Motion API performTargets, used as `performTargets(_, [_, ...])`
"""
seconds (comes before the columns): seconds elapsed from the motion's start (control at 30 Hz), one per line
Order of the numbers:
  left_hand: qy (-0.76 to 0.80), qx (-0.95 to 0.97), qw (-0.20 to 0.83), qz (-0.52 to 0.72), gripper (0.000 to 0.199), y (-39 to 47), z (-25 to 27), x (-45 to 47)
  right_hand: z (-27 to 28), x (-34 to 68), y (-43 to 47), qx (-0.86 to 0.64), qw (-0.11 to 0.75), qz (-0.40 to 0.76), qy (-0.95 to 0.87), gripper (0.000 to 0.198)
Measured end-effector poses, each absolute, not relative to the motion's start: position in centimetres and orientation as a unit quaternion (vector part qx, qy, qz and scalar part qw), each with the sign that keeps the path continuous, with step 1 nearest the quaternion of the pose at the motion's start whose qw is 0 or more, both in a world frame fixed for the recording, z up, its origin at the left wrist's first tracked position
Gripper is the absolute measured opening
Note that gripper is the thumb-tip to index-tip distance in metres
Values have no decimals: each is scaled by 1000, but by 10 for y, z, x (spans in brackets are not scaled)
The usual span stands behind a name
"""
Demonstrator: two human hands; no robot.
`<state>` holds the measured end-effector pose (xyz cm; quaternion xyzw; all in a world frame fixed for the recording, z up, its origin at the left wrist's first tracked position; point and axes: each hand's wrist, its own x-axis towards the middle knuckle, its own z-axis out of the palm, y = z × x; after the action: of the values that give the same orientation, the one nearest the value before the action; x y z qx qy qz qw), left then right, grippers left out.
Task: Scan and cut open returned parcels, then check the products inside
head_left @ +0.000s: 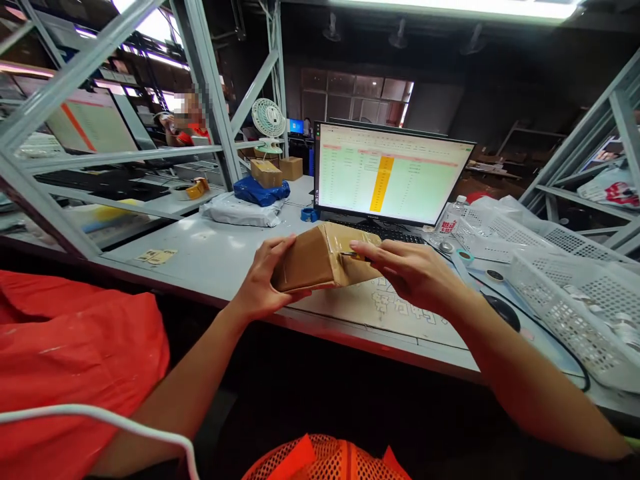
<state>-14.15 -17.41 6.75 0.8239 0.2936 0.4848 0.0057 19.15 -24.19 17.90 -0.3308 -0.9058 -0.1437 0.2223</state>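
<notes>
A brown cardboard box [306,259], sealed with clear tape, is held tilted above the front part of the table. My left hand [263,277] grips its left end, with the thumb below and the fingers along the back. In my right hand [413,270] is a small utility knife [356,255], its handle mostly hidden by my fingers. The blade tip meets the taped edge of the box's right side. Beneath the box and my right hand lies a flat cardboard sheet [400,313] with drawn characters.
A monitor [390,177] and keyboard [400,235] stand behind the box. White plastic baskets [560,307], a mouse [501,312] and a bottle [453,217] are at right. Wrapped parcels [245,210] lie back left, near a metal frame [200,87]. Another person [193,130] is beyond it.
</notes>
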Motion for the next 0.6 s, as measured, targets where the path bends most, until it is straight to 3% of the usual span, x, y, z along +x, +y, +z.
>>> performTargets(0.37, [320,815,102,471,98,-170,64,-172,166,204,-203,-311,147,-170,-923,54])
performTargets(0.6, [314,810,114,482,94,-169,38,-193,122,306,-189,-584,-2,-177,-793,52])
